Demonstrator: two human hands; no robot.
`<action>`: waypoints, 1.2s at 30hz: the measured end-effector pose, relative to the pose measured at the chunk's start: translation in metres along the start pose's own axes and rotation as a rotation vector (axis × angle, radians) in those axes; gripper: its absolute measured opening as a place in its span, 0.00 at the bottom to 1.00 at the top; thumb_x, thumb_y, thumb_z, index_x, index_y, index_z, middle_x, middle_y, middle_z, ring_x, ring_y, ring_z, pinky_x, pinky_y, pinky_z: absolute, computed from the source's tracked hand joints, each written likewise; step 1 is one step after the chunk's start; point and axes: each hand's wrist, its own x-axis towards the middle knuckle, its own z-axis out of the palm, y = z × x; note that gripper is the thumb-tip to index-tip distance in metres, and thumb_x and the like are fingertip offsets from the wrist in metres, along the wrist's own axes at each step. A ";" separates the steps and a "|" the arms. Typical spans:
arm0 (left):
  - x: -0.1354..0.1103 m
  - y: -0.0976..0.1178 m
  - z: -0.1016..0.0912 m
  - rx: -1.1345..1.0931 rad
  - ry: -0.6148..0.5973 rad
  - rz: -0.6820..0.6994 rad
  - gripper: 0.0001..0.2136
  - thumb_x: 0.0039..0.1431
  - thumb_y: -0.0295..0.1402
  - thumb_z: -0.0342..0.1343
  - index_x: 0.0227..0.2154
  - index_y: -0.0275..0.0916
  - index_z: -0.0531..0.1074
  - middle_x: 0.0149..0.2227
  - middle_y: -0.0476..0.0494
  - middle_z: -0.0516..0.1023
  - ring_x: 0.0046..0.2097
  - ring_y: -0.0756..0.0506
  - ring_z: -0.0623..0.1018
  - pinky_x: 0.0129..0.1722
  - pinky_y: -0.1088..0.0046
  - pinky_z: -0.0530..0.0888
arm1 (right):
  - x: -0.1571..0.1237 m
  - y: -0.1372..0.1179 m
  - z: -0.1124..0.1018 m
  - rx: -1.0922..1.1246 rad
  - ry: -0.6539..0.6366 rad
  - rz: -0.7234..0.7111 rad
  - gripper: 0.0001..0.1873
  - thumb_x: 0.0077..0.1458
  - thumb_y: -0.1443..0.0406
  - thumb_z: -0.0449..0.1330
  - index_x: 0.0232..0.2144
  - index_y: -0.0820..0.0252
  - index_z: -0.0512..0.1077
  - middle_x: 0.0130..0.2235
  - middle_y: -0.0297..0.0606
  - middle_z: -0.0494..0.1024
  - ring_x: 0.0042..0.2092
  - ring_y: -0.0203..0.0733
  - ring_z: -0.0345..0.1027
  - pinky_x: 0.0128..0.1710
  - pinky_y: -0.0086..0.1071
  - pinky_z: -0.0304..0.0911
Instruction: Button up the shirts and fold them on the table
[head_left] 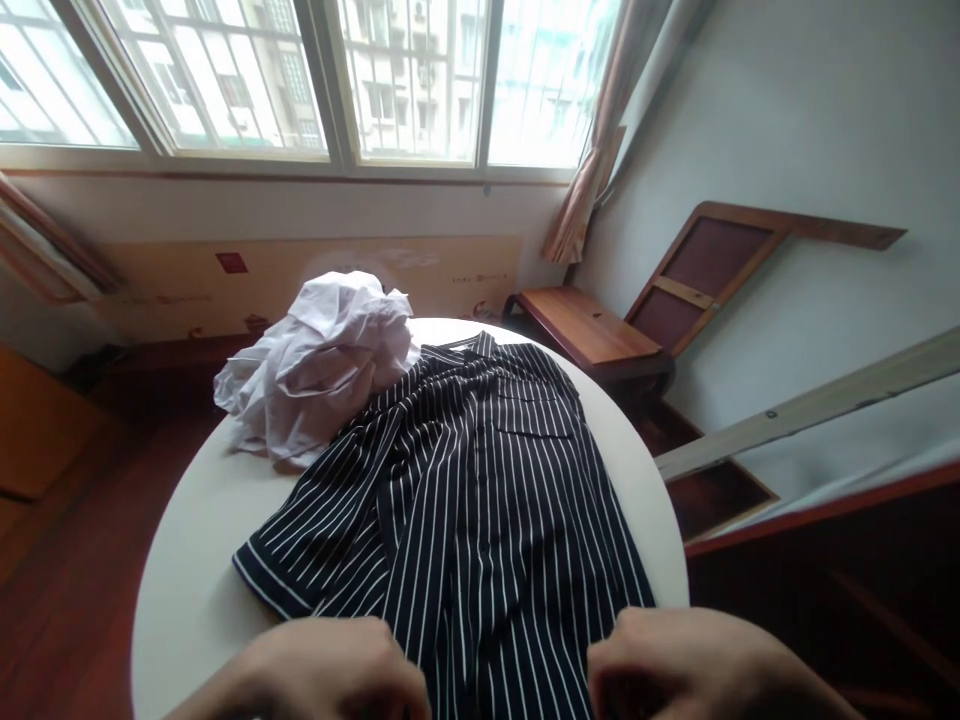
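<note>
A black shirt with white stripes [517, 500] lies front up on the round white table [187, 560], its collar toward the window and its lower part running out of view near me. One sleeve spreads to the left, and a flapped pocket shows on the right chest. My left hand [337, 660] is closed at the near left side of the shirt. Across from it, my right hand [690, 655] is closed at the near right side. Both seem to grip the shirt's cloth, though the fingertips are mostly hidden. A crumpled white cloth [322, 360] touches the shirt's far left side.
Beyond the table is a barred window [412, 80] above a cardboard panel [435, 270]. A small wooden table [592, 325] stands at the back right, near a wooden frame [712, 260] leaning on the wall. Dark red furniture [840, 560] is close on the right.
</note>
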 end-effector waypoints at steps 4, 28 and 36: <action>0.006 -0.026 -0.058 0.232 0.694 -0.232 0.13 0.58 0.42 0.51 0.41 0.42 0.73 0.40 0.45 0.76 0.41 0.45 0.74 0.41 0.69 0.69 | 0.028 0.021 -0.051 0.177 0.365 -0.120 0.20 0.54 0.55 0.58 0.47 0.57 0.71 0.39 0.40 0.78 0.39 0.41 0.73 0.40 0.33 0.68; -0.103 -0.044 -0.203 0.889 0.875 -0.753 0.11 0.54 0.44 0.52 0.32 0.48 0.77 0.36 0.51 0.76 0.36 0.47 0.74 0.34 0.73 0.65 | 0.074 0.048 -0.061 -0.327 0.516 -0.084 0.31 0.52 0.46 0.57 0.55 0.50 0.67 0.58 0.41 0.67 0.57 0.53 0.60 0.56 0.49 0.55; -0.059 -0.070 -0.191 1.087 1.011 -0.995 0.24 0.59 0.51 0.44 0.38 0.34 0.72 0.40 0.33 0.74 0.42 0.36 0.73 0.40 0.61 0.66 | 0.108 0.078 -0.179 -0.056 1.202 -0.005 0.26 0.51 0.54 0.59 0.49 0.64 0.70 0.50 0.50 0.73 0.50 0.49 0.68 0.49 0.40 0.63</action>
